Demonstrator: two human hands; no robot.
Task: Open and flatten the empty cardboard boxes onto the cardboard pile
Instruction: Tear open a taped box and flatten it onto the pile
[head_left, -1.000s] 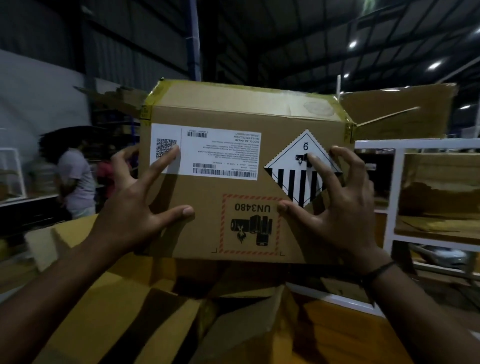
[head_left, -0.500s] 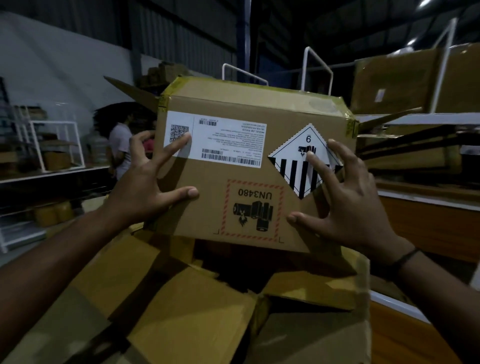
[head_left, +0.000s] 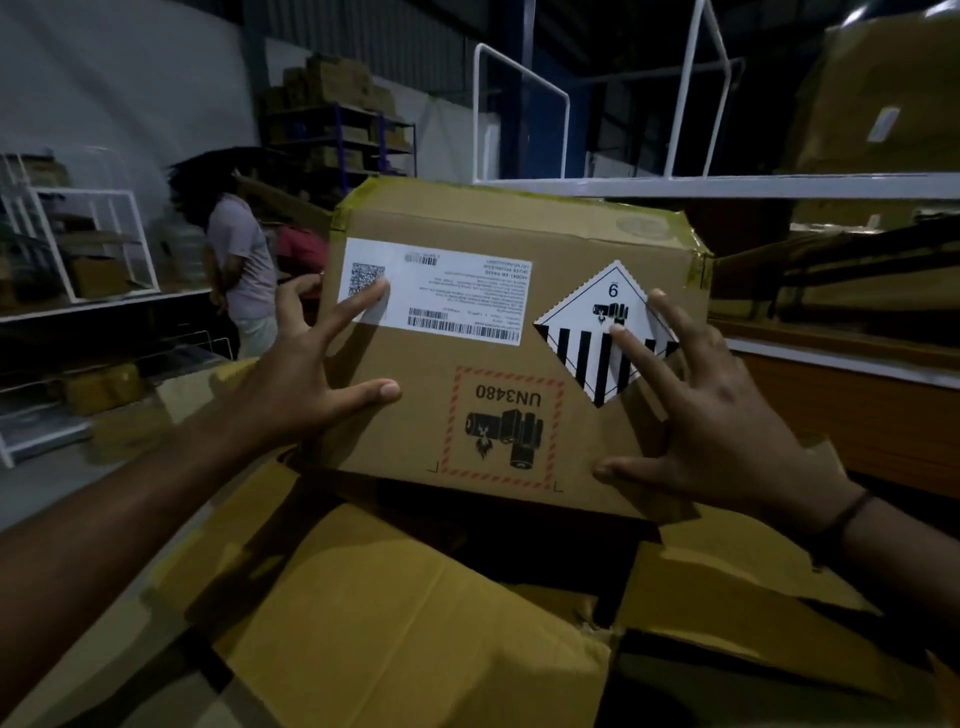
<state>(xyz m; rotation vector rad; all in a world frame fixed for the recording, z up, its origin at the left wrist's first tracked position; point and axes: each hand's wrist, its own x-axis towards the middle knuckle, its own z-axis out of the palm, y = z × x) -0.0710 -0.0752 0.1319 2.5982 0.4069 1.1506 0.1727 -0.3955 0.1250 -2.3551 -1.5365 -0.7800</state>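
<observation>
A brown cardboard box (head_left: 498, 353) is held up in front of me, upside down, with a white shipping label, a black-striped class 9 diamond and a red-bordered UN3480 mark on its near face. Yellowish tape runs along its top edges. My left hand (head_left: 306, 384) grips its left side, fingers spread over the label corner. My right hand (head_left: 706, 415) grips its right side, fingers over the diamond. Below the box lies the cardboard pile (head_left: 395, 623) of opened, flattened boxes with loose flaps.
A person in a light shirt (head_left: 241, 260) stands at the left near white wire shelving (head_left: 93, 244). A white metal rack (head_left: 727, 182) with large cardboard boxes (head_left: 878, 98) stands behind and right. Blue shelves of boxes (head_left: 337, 124) line the far wall.
The box, still held in both hands, has come lower and closer over the pile. My view has swung left, bringing the person and the left shelving further into sight.
</observation>
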